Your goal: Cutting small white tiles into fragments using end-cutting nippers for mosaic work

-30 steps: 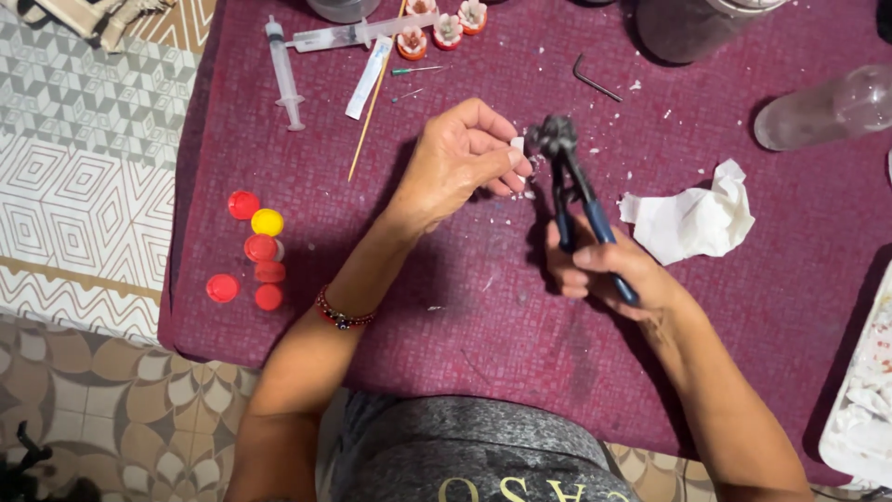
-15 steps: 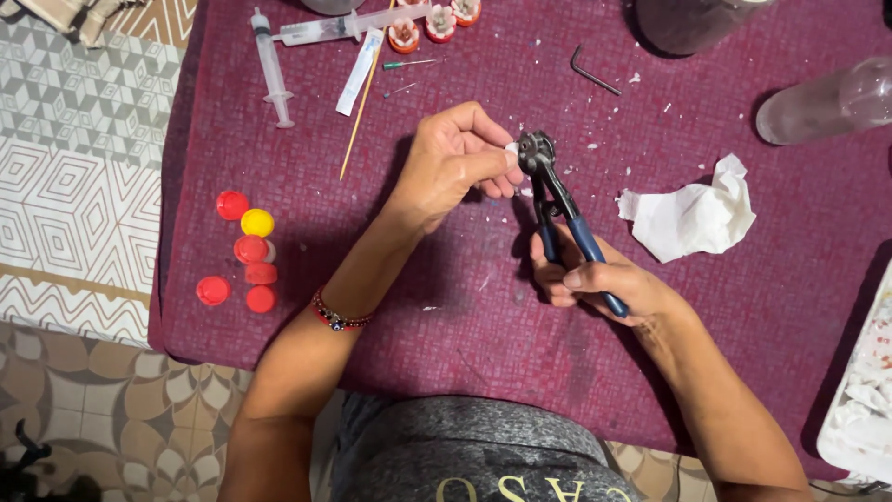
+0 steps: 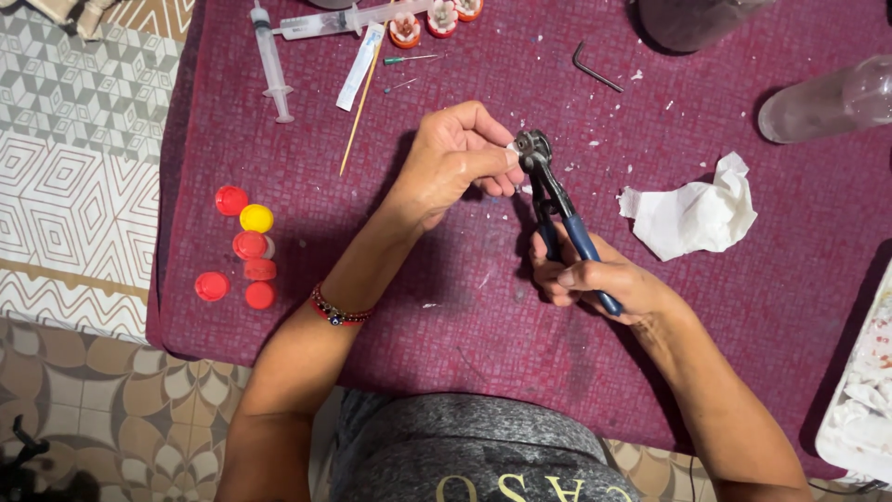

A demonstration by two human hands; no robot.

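Little has shifted since half a second ago: both hands sit in nearly the same pose over the maroon cloth, the nippers tilted a touch more upright.

Landmark: blue-handled nippers.
- Right hand wraps the handles at the near end, fingers closed around both grips.
- Left hand is just left of the nipper head, thumb and forefinger pinched on a small white piece that meets the head. Whether the piece is already bitten cannot be told.
- Crumpled tissue lies to the right of the nippers, apart from them.
- Red and yellow caps lie well to the left; syringes and a thin wooden stick lie beyond and to the left.

Judgement: the cut looks best done with a slow squeeze, fingertips kept clear of the cutting edges and the piece held square so it does not twist. White chips scattered about suggest fragments fly.
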